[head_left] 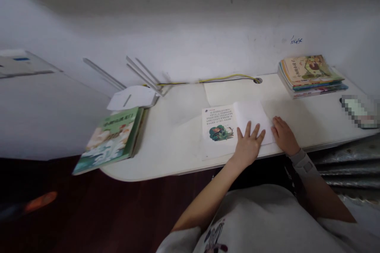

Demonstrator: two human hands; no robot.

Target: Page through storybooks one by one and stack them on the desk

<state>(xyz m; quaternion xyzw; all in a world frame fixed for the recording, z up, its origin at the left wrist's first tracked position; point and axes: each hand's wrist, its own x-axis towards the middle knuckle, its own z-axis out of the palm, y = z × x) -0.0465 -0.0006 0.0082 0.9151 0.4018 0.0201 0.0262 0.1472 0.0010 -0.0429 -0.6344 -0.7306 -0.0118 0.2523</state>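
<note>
An open picture book [225,124] lies flat on the white desk [178,146], its left page showing text and a green drawing. My left hand [248,142] rests flat on the book's right page, fingers spread apart. My right hand [283,134] lies beside it at the book's right edge, fingers curled down onto the desk, a grey band on the wrist. Neither hand holds anything that I can see.
A green-covered book [111,138] hangs over the desk's left end, next to a white router [133,95] with several antennas. A stack of picture books [311,75] sits at the back right. A yellow cable [219,79] runs along the wall. A blurred-out object [360,111] lies at the far right.
</note>
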